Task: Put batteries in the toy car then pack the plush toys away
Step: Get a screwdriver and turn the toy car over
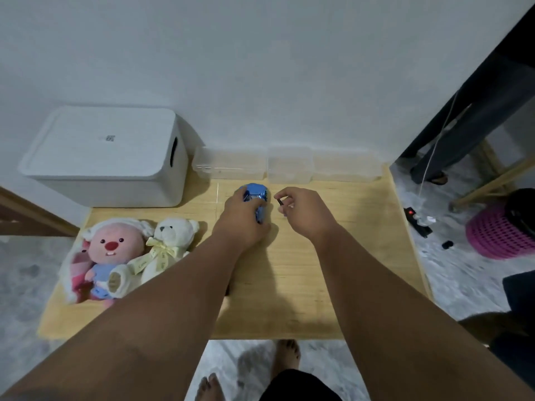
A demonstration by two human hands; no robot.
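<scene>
We look down on a pale wooden table (318, 285) set against a white wall. At its far left corner stands a white lidded storage box (101, 157), its lid on. To the right of it, along the far edge, 3 clear plastic containers (289, 164) sit in a row, touching one another.

On the near left part of the table lie 2 soft toys side by side and touching. The pink plush (113, 250), in a white hood, is on the left, and the white bear plush (170, 244), with a pale yellow ribbon at its neck, is on the right. On the floor to the right of the table stands a pink basket (492, 235).

Our left hand (240, 218) reaches toward the far middle of the table and grips the blue toy car (256, 193), fingers curled over its left side and thumb under its near end. The car is just in front of the middle container; we cannot tell whether it rests on the wood or is lifted. Just right of it, our right hand (304, 212) is near the car but apart from it. Its thumb and forefinger pinch a small dark piece (280, 202), possibly a battery, though it is too small to be sure; the other fingers are curled in.
</scene>
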